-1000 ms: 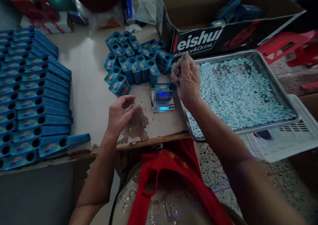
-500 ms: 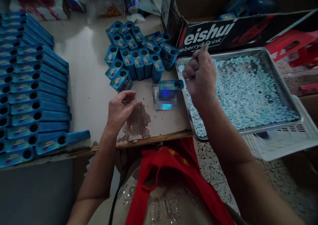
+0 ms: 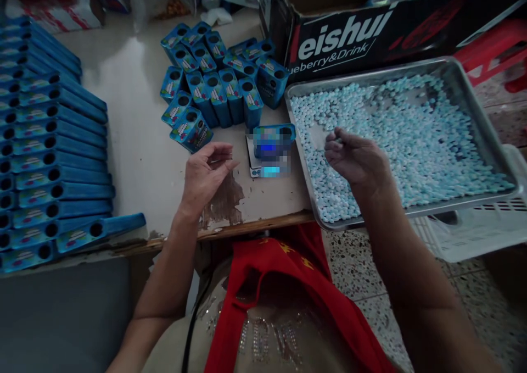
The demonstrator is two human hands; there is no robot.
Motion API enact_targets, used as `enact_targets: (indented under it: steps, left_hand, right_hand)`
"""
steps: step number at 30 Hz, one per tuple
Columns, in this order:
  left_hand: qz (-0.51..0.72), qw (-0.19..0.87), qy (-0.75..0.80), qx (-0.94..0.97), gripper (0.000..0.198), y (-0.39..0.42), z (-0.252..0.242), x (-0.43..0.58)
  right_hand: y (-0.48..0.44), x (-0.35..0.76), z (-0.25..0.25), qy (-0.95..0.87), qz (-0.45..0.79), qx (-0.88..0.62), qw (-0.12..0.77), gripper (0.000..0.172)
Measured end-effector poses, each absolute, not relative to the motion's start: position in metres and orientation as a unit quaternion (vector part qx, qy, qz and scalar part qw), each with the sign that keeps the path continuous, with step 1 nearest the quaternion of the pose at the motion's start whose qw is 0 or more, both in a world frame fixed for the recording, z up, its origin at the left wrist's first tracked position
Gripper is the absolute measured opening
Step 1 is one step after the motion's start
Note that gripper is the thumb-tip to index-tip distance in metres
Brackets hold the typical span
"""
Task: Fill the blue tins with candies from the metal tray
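Note:
My right hand (image 3: 358, 161) is above the left part of a metal tray (image 3: 335, 226) spread with small pale-blue and white candies (image 3: 411, 137). Its fingers are curled together against the thumb; what they hold, if anything, is hidden. My left hand (image 3: 208, 175) hovers over the table near its worn patch, fingers loosely bent and apart from the thumb, with nothing in them. Between the hands sits a small device (image 3: 255, 172) that looks like a scale, largely blurred out. On it rests a blue container (image 3: 288, 133) with a dark hole in its top.
Several blue containers (image 3: 224, 95) stand grouped behind my left hand. Long rows of similar containers (image 3: 66, 159) lie stacked at the left. A black printed carton (image 3: 395, 32) stands behind the tray. A white plastic basket (image 3: 473, 233) is under the tray's right side.
My right hand has moved from the tray's left rim to the right and nearer me, over the candies. My left hand stays almost in place. The whole view has shifted slightly.

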State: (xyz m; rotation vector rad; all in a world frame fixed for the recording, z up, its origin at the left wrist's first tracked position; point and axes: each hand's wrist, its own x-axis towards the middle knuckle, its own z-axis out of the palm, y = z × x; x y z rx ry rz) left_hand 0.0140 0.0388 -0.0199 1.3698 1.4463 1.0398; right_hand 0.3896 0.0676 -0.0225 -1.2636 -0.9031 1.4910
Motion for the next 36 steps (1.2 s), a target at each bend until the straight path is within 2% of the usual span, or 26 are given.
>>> enact_targets:
  steps: [3, 7, 13, 25, 28, 30, 31, 34, 36]
  left_hand:
    - [0.407, 0.425, 0.584, 0.558, 0.038, 0.040, -0.015, 0.018]
    - [0.408, 0.416, 0.577, 0.573, 0.041, 0.042, -0.012, 0.019]
    - [0.400, 0.412, 0.563, 0.595, 0.042, 0.048, -0.010, 0.026]
    - [0.413, 0.403, 0.534, 0.618, 0.043, 0.051, -0.013, 0.021]
    - [0.413, 0.413, 0.527, 0.617, 0.043, 0.050, -0.016, 0.019]
    - [0.413, 0.419, 0.525, 0.615, 0.042, 0.050, -0.017, 0.018]
    - [0.413, 0.421, 0.525, 0.613, 0.041, 0.051, -0.018, 0.017]
    - [0.414, 0.424, 0.529, 0.608, 0.042, 0.052, -0.018, 0.016]
    - [0.417, 0.429, 0.528, 0.602, 0.043, 0.052, -0.017, 0.014]
  right_hand:
    - [0.071, 0.381, -0.005, -0.413, 0.624, -0.522, 0.410, 0.029]
    - [0.091, 0.386, 0.019, -0.476, 0.606, -0.543, 0.335, 0.028]
    - [0.103, 0.377, 0.050, -0.515, 0.607, -0.525, 0.303, 0.024]
    - [0.113, 0.335, 0.061, -0.605, 0.532, -0.514, 0.294, 0.040]
    - [0.112, 0.325, 0.070, -0.686, 0.433, -0.525, 0.257, 0.027]
    - [0.109, 0.316, 0.082, -0.758, 0.331, -0.526, 0.198, 0.009]
    - [0.108, 0.312, 0.089, -0.789, 0.284, -0.521, 0.162, 0.007]
    - [0.107, 0.298, 0.104, -0.852, 0.186, -0.488, 0.047, 0.025]
    - [0.108, 0.292, 0.108, -0.872, 0.146, -0.468, -0.002, 0.028]
